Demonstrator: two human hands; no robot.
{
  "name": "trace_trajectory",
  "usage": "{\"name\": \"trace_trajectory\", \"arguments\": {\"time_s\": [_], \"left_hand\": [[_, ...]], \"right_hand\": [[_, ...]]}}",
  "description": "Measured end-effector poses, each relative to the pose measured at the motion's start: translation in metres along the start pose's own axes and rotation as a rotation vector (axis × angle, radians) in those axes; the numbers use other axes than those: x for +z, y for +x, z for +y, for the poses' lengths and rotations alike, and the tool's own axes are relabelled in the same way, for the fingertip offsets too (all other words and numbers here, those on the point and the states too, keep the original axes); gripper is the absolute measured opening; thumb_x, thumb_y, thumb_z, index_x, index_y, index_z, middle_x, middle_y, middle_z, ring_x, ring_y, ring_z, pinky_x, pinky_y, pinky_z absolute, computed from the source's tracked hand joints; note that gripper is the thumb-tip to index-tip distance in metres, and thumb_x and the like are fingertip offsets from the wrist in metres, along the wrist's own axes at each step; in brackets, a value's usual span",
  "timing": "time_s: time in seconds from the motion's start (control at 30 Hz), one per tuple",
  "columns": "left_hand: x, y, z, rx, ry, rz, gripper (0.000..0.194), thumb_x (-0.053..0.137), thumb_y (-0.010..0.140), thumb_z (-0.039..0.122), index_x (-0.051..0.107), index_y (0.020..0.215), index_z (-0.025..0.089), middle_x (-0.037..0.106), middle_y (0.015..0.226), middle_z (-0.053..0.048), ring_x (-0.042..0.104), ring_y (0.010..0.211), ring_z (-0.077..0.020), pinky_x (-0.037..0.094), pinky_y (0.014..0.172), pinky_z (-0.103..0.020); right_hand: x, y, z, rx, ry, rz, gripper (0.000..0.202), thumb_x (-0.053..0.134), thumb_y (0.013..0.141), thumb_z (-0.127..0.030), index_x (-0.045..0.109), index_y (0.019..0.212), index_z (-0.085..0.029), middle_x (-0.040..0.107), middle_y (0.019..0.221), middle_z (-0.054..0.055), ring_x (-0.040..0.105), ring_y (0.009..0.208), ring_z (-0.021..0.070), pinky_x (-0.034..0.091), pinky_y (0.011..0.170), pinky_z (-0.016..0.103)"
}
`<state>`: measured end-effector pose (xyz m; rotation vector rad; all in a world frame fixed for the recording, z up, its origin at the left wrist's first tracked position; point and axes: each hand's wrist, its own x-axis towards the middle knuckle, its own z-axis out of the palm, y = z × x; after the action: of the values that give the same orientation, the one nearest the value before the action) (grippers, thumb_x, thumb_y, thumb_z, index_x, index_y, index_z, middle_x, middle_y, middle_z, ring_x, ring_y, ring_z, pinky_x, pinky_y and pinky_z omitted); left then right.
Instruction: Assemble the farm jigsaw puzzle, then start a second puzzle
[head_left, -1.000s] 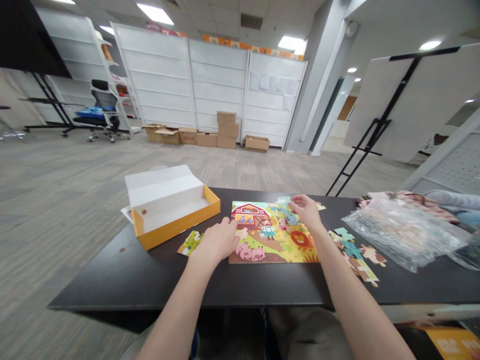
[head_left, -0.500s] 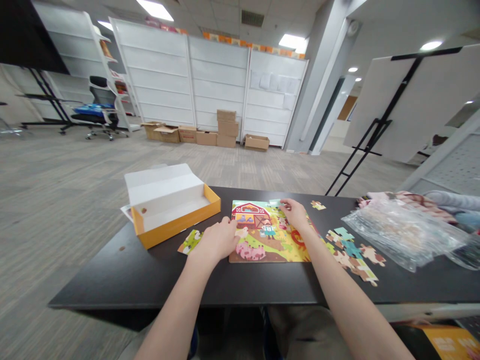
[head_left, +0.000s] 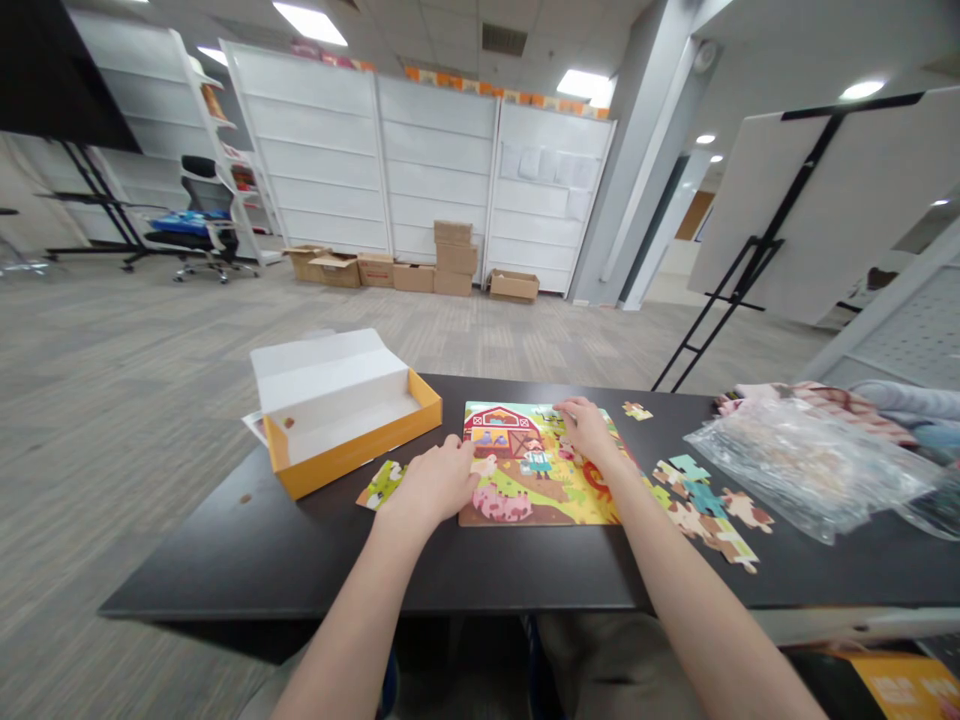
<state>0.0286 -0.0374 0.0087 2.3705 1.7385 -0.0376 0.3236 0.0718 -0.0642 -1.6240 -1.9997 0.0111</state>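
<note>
A farm jigsaw puzzle with a red barn, a pink pig and a farmer lies on the dark table in front of me. At its left edge, my left hand presses down with bent fingers, steadying the board. My right hand is over the upper right part, its fingers closed together on a light blue puzzle piece at the top edge. The fingertips partly hide that piece. Beside my left hand lie green puzzle pieces, partly covered by it.
Several loose pieces lie right of my right forearm, and one single piece near the far edge. An open yellow box stands at left. A clear plastic bag and folded cloths occupy the right side.
My right hand has lowered the light blue piece, which now lies flat at the puzzle's top edge instead of sticking up above it. The left hand has stayed in place.
</note>
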Motion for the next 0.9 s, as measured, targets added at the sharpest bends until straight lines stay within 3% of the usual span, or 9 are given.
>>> {"name": "trace_trajectory", "arguments": {"time_s": [0.2,0.5,0.67,0.9], "left_hand": [[0.000,0.000,-0.001,0.002,-0.008,-0.003,0.037,0.043,0.094,0.032,0.058,0.125,0.018,0.061,0.126,-0.015,0.068,0.107,-0.0345,0.056,0.087,-0.046],[0.002,0.000,0.000,0.002,0.003,0.005,0.036,0.043,0.095,0.031,0.058,0.125,0.018,0.060,0.127,-0.016,0.068,0.107,-0.0348,0.056,0.086,-0.046],[0.001,0.001,0.002,0.000,0.007,0.010,0.040,0.043,0.094,0.031,0.058,0.128,0.016,0.060,0.125,-0.017,0.068,0.108,-0.0376,0.056,0.087,-0.050],[0.001,0.001,0.002,-0.004,0.000,-0.002,0.039,0.043,0.095,0.031,0.058,0.128,0.016,0.060,0.126,-0.017,0.068,0.108,-0.0377,0.056,0.088,-0.051]], "right_hand": [[-0.006,-0.003,-0.008,-0.060,-0.172,-0.160,0.033,0.049,0.097,-0.018,0.076,0.116,-0.022,0.071,0.117,0.010,0.064,0.103,0.0235,0.044,0.096,0.032],[-0.021,-0.009,-0.030,-0.033,-0.330,-0.258,0.033,0.048,0.101,-0.033,0.073,0.120,-0.023,0.067,0.115,0.014,0.062,0.103,0.0266,0.043,0.092,0.033],[-0.020,-0.011,-0.035,-0.012,-0.350,-0.248,0.033,0.048,0.102,-0.034,0.070,0.124,-0.020,0.065,0.117,0.015,0.060,0.108,0.0279,0.042,0.095,0.035],[-0.013,-0.013,-0.036,-0.155,-0.288,-0.256,0.041,0.045,0.104,-0.040,0.065,0.133,-0.019,0.064,0.129,0.016,0.056,0.121,0.0270,0.038,0.105,0.036]]}}
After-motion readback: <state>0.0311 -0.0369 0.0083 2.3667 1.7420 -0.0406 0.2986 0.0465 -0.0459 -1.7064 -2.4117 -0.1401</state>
